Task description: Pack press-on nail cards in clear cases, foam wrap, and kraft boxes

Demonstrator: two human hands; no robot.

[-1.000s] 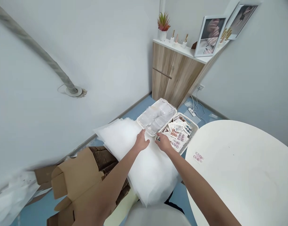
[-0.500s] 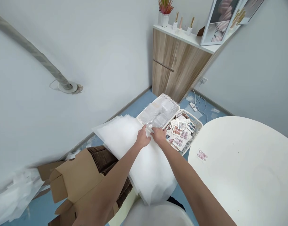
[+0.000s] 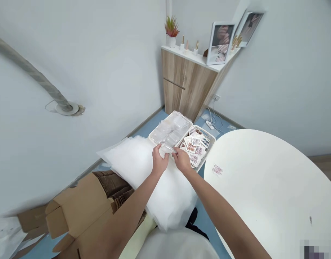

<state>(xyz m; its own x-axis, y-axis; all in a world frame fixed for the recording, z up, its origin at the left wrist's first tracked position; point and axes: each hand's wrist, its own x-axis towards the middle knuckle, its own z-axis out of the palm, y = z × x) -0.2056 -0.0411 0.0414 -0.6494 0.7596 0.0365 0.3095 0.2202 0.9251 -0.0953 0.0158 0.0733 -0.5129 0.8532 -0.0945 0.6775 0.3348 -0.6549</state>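
Note:
My left hand [image 3: 160, 160] and my right hand [image 3: 182, 159] are side by side at the near edge of a white basket [image 3: 151, 137]. Between their fingertips they pinch a clear plastic packet [image 3: 168, 148]; its exact shape is hard to make out. Several clear plastic packs [image 3: 173, 127] fill that basket. Just right of it, close to my right hand, stands a second white basket [image 3: 212, 141] heaped with cards of press-on nails [image 3: 196, 149]. Beneath my hands and forearms lies a stack of white translucent sheets [image 3: 170, 194].
A round white table [image 3: 262, 187] stands on the right, with one card of press-on nails [image 3: 217, 169] near its edge. Flattened cardboard boxes [image 3: 81, 205] lie at left. Behind the baskets are a wooden cabinet [image 3: 187, 82] and a power strip [image 3: 209, 125] with cables.
The view has swung to the right, so the baskets and table sit further left. My hands have drawn back slightly from the basket, and the clear packet now shows between my fingers.

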